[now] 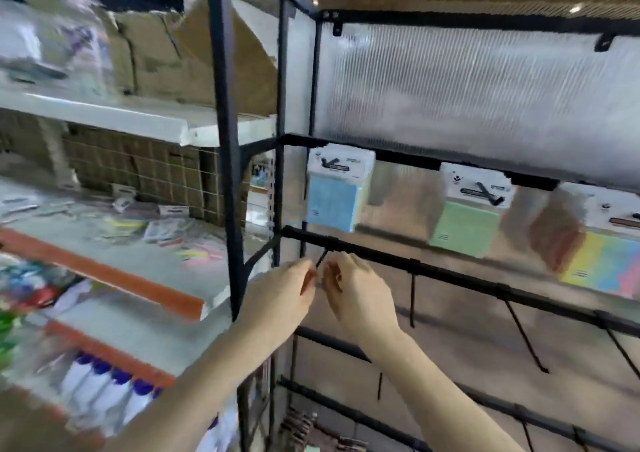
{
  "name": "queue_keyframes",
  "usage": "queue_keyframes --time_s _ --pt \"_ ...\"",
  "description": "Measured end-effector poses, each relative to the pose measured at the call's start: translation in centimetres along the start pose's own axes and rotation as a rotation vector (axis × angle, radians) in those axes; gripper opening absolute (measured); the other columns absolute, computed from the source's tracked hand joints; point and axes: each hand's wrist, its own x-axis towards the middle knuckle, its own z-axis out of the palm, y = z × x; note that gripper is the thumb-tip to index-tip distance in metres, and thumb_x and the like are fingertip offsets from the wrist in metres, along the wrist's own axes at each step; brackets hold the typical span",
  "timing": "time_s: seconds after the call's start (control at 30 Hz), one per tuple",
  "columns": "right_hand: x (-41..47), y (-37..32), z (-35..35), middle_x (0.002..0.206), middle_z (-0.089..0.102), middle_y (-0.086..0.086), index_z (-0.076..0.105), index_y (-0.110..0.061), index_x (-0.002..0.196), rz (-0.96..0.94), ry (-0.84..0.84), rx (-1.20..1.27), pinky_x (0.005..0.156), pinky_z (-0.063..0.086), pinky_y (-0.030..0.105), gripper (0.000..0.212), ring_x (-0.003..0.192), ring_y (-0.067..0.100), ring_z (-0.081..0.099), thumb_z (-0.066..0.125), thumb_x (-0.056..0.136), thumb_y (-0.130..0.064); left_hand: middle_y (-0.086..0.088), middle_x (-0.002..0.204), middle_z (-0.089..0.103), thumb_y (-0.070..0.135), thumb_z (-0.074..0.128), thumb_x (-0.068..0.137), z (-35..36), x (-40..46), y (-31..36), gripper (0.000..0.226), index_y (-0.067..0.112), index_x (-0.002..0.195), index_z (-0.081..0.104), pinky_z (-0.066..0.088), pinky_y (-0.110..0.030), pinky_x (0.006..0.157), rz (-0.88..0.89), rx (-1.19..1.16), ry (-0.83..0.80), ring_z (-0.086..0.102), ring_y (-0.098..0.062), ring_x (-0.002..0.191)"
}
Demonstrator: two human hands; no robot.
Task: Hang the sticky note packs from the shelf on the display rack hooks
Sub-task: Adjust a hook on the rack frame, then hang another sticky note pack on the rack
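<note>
**Both hands at the leftmost hook of the middle bar**

The left hand (289, 290) and the right hand (353, 289) meet just below the middle bar (450, 273) of the black display rack (225, 140), fingers curled toward each other around the lower end of a thin black hook (321, 259) that slants down from the bar. Whether they pinch the hook itself or something small between them cannot be told; the view is blurred there.

On the bar above, three sticky note packs hang from hooks against the ribbed translucent back panel (467, 88): a blue pack (334, 202) at the left, a green pack (465, 226) in the middle, and a multicoloured pack (609, 264) at the right edge. Further bare hooks (526, 337) stick out along the middle bar to the right of the hands.

To the left stands a shelf (104, 264) with an orange front edge, carrying scattered packs (166, 230) of stationery, too blurred to identify.
</note>
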Motion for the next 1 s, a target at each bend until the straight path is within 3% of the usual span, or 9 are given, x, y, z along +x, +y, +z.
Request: queue_keyframes --time_s 0.07,0.27,0.33,0.47,0.67,0.83,1.0 --pt "1.0 -3.5 2.3 0.097 0.060 0.005 0.054 -0.015 0.099 -0.084 -0.025 0.048 0.064 0.042 0.034 0.017 0.087 0.032 0.058 0.047 0.095 -0.030 0.009 0.089 0.065 0.035 0.049 0.095 -2.1 -0.8 -3.7 0.007 0.030 0.094 0.053 0.033 -0.026 0.053 -0.101 0.056 0.007 0.065 -0.019 0.082" --pt "2.8 -12.8 8.8 0.099 0.061 0.004 0.054 -0.018 0.097 -0.325 -0.167 0.191 0.066 0.042 0.036 0.019 0.091 0.032 0.060 0.043 0.096 -0.033 0.001 0.096 0.067 0.029 0.047 0.095 -7.1 -4.8 -13.1 0.012 0.026 0.102 0.057 0.037 -0.029 0.062 -0.386 0.162 0.023 0.063 -0.024 0.090" --pt "3.1 -15.7 10.9 0.098 0.061 0.003 0.054 -0.017 0.096 -0.435 -0.228 0.220 0.068 0.044 0.036 0.021 0.091 0.030 0.059 0.042 0.096 -0.034 -0.001 0.099 0.066 0.029 0.045 0.096 -8.3 -6.1 -15.9 0.015 0.026 0.103 0.057 0.046 -0.032 0.070 -0.512 0.151 0.016 0.062 -0.026 0.095" --pt "3.9 -21.3 15.1 0.099 0.062 0.002 0.055 -0.018 0.097 -0.562 -0.285 0.235 0.063 0.038 0.033 0.022 0.089 0.027 0.060 0.041 0.098 -0.034 -0.007 0.098 0.065 0.024 0.039 0.097 -10.3 -8.2 -20.9 0.016 0.020 0.092 0.053 0.050 -0.040 0.077 -0.675 0.160 -0.008 0.062 -0.028 0.096" --pt "6.3 -28.2 21.8 0.085 0.059 0.004 0.045 -0.019 0.079 -0.561 -0.396 0.326 0.059 0.034 0.033 0.021 0.078 0.028 0.058 0.042 0.097 -0.030 -0.006 0.100 0.064 0.023 0.040 0.096 -12.8 -9.1 -27.8 0.014 0.019 0.097 0.053 0.042 -0.032 0.068 -0.818 0.210 0.018 0.060 -0.028 0.094" --pt "10.5 -31.7 28.5 0.093 0.061 0.002 0.056 -0.016 0.090 -0.484 -0.411 0.356 0.063 0.034 0.033 0.021 0.086 0.026 0.057 0.042 0.097 -0.030 -0.006 0.106 0.065 0.027 0.043 0.096 -13.3 -5.7 -35.1 0.018 0.021 0.107 0.057 0.042 -0.032 0.071 -0.867 0.224 0.022 0.060 -0.028 0.100" --pt "16.2 -33.4 35.1 0.101 0.061 0.005 0.057 -0.014 0.097 -0.286 -0.429 0.388 0.070 0.038 0.033 0.018 0.094 0.025 0.057 0.043 0.097 -0.026 -0.006 0.111 0.063 0.021 0.039 0.096 -12.6 -2.1 -42.7 0.021 0.020 0.108 0.057 0.039 -0.031 0.069 -0.873 0.227 -0.126 0.059 -0.028 0.100"
